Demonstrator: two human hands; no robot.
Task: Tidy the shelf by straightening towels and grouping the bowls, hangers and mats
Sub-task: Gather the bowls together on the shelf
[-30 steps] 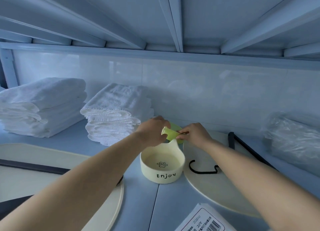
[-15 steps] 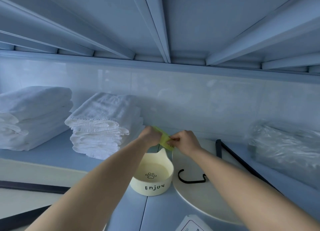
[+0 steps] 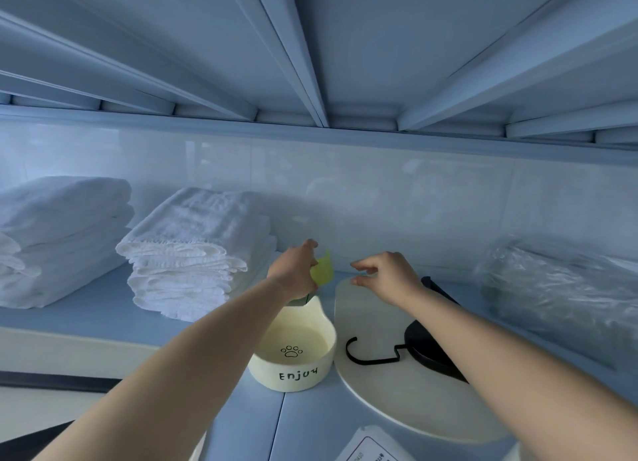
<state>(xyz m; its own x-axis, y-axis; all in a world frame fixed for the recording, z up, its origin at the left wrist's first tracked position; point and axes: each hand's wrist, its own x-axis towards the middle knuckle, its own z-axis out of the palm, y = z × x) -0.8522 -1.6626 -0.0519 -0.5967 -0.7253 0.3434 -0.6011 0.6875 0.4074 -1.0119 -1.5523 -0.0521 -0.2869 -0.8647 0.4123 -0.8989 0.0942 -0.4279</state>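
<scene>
Right hand, fingers now apart, is releasing the small green piece, leaving the left hand gripping it alone just behind the cream bowl, suggesting the bowl grouping is proceeding.

Dim and bluish-cool throughout, with faint reflections on the glossy back wall, soft shadows, wide-angle bending at edges.

The cream round ceramic bowl bears a black paw print inside and black "Enjoy" lettering outside. The lime-green piece is plain. The folded towel stacks are white, the hanger black, and the oval mat cream.
</scene>
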